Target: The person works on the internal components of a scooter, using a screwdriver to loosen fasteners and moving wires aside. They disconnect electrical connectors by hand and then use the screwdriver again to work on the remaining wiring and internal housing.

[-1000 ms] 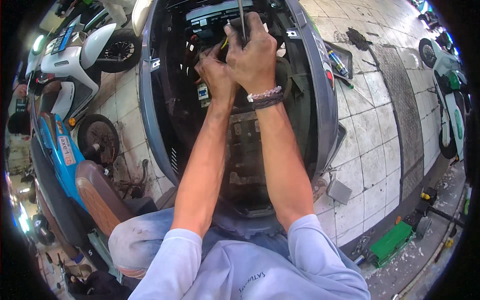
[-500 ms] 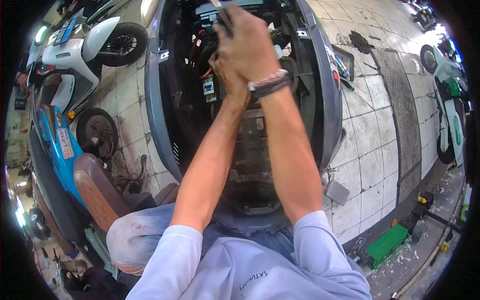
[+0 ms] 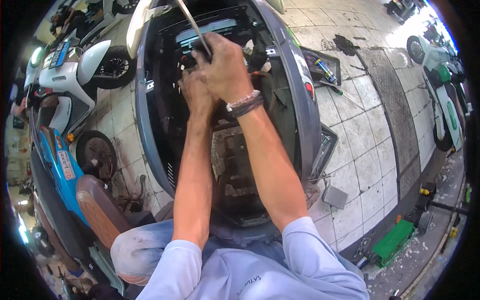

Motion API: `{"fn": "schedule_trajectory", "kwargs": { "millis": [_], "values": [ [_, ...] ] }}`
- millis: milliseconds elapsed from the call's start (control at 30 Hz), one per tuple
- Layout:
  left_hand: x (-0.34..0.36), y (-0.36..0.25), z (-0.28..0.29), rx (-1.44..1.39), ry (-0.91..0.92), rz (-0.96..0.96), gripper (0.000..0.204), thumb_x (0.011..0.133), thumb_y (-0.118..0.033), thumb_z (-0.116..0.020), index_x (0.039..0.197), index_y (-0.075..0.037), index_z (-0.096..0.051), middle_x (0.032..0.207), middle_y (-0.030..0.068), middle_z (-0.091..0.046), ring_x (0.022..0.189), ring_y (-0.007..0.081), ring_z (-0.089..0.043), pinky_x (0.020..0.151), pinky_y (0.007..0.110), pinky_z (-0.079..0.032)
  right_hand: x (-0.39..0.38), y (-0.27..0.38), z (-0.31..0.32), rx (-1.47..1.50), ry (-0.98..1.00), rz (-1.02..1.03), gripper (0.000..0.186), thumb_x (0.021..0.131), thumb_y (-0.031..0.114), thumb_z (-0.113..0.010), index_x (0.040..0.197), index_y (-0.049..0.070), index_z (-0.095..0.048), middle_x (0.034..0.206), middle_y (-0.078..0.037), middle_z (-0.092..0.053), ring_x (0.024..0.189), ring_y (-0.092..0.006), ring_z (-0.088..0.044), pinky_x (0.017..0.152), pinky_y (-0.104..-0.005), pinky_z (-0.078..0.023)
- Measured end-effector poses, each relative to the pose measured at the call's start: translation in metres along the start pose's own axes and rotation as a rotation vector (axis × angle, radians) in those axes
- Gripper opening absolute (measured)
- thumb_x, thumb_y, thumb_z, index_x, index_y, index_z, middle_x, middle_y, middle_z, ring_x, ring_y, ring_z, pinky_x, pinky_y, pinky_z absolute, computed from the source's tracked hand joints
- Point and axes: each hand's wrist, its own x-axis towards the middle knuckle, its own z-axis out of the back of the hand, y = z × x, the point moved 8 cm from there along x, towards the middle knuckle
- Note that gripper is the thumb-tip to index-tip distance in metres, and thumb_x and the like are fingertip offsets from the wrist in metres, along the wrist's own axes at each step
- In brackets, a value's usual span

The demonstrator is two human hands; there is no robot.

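My right hand (image 3: 226, 65) is closed around a long, thin metal rod-like tool (image 3: 189, 19), whose shaft slants up and away to the left. Against its underside lies my left hand (image 3: 199, 92), with the fingers bent and partly smeared; whether they grip anything is hidden. Both hands are over the open body of a dark grey scooter (image 3: 296, 75), between its two side panels. Inside, dark frame parts and hoses show, partly covered by my hands and forearms.
To the left stand a white motorbike (image 3: 67, 65) and a blue scooter (image 3: 57, 156) with a brown seat (image 3: 102, 202). On the right are a tray (image 3: 336, 62) holding a spray can (image 3: 326, 71), a grey block (image 3: 335, 197), a green box (image 3: 394, 243) and a white-and-green scooter (image 3: 447, 92).
Both hands have shifted left and a little nearer within the picture, still together. More of the metal tool shows now. The whole view has swung slightly, moving the scooter body left.
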Motion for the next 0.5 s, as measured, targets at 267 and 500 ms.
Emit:
{"fn": "schedule_trajectory", "kwargs": {
  "millis": [267, 500],
  "values": [
    [-0.001, 0.014, -0.042, -0.037, -0.005, 0.095, 0.055, 0.094, -0.033, -0.064, 0.132, 0.006, -0.056, 0.1, 0.0217, -0.073, 0.096, 0.0425, -0.066, 0.081, 0.055, -0.049, -0.015, -0.024, 0.001, -0.034, -0.029, -0.062, 0.021, 0.084, 0.004, -0.074, 0.1, -0.005, -0.064, 0.091, -0.026, -0.068, 0.087, -0.0458, -0.068, 0.073, -0.0445, -0.054],
    [-0.013, 0.018, -0.026, -0.447, -0.078, 0.124, 0.045, 0.089, -0.035, -0.071, 0.125, -0.008, -0.074, 0.1, 0.0182, -0.074, 0.099, 0.0375, -0.064, 0.093, 0.046, -0.044, 0.004, -0.039, 0.009, -0.174, -0.071, -0.006, 0.023, 0.084, 0.013, -0.077, 0.098, -0.003, -0.067, 0.086, -0.026, -0.069, 0.082, -0.046, -0.068, 0.071, -0.0448, -0.054]
  ]
}}
